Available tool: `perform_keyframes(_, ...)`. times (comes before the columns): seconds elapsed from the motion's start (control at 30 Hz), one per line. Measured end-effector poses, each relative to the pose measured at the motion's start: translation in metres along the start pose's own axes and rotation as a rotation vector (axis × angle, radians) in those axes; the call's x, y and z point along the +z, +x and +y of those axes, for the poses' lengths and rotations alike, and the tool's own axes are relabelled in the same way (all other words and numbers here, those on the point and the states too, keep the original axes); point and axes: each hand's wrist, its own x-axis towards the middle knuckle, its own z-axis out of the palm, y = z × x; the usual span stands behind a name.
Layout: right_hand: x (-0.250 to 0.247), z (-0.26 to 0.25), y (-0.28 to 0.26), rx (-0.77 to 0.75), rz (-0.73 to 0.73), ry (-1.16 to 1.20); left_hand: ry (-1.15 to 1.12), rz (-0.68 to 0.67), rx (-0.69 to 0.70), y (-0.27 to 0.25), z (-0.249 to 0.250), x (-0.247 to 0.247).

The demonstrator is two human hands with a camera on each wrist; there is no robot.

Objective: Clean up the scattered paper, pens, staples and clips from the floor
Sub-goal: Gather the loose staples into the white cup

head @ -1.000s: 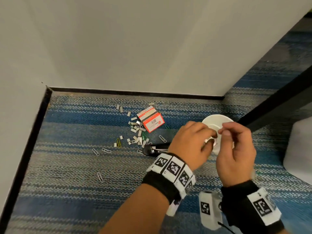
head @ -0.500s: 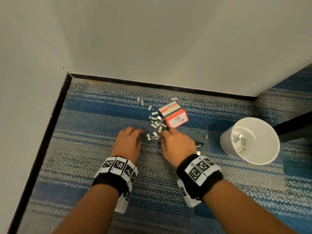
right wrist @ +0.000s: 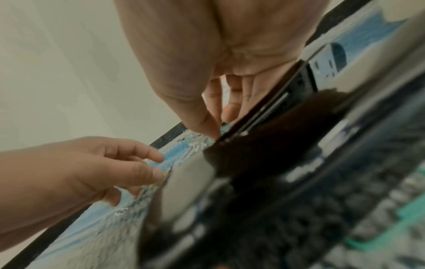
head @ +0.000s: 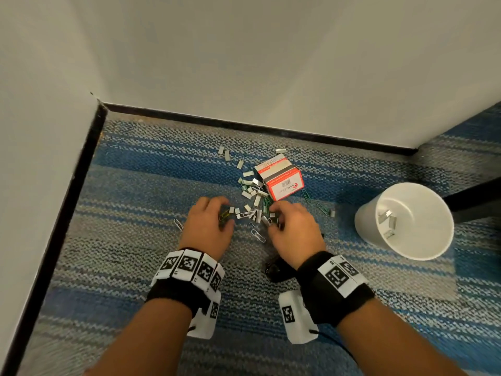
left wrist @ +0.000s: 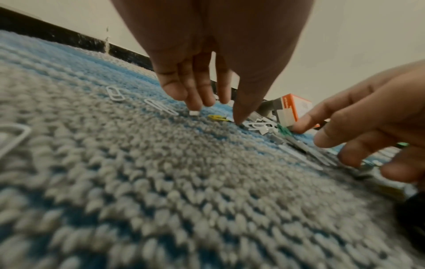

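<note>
1. Both hands are down on the carpet (head: 113, 256) mid-frame, fingers loosely spread: left hand (head: 208, 226), right hand (head: 294, 230).
2. Staples (head: 250, 195) and clips sit between them, below the staple box (head: 282, 179).
3. White cup (head: 406, 245) is at right.

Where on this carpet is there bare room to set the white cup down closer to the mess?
Bare carpet lies between the left wall's baseboard and the left hand, apart from one paper clip. Another bare strip runs between the staple box and the white cup, with a few clips along its box side. It is crowded between both hands, where staples pile up.
</note>
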Motion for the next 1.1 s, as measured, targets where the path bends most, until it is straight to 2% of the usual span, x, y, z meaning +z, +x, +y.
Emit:
perform_keyframes(0.1,0.002,0.009,0.003,0.015,0.010,-0.051,0.087,-0.027,-0.024,0.002,-0.002,0.001)
perform_keyframes(0.23,0.003,0.008,0.009,-0.014,-0.006,-0.096,0.111,-0.013,0.015,0.002,-0.003,0.000)
perform_keyframes(0.5,-0.007,0.014,0.010,0.042,0.006,0.126,-0.081,0.060,-0.003,-0.006,-0.006,-0.001)
perform_keyframes(0.7,-0.002,0.018,0.008,-0.090,0.103,0.089,-0.036,0.090,-0.112,-0.010,-0.025,-0.005)
perform_keyframes(0.9,0.002,0.018,0.014,-0.110,0.066,-0.041,-0.023,0.060,-0.065,-0.010,-0.031,-0.003)
perform_keyframes(1.0,-0.001,0.020,0.014,-0.075,0.073,0.016,-0.056,0.099,-0.074,-0.011,-0.033,-0.004)
perform_keyframes(1.1,-0.005,0.020,0.010,-0.057,0.147,0.153,-0.038,0.122,-0.040,-0.011,-0.028,-0.005)
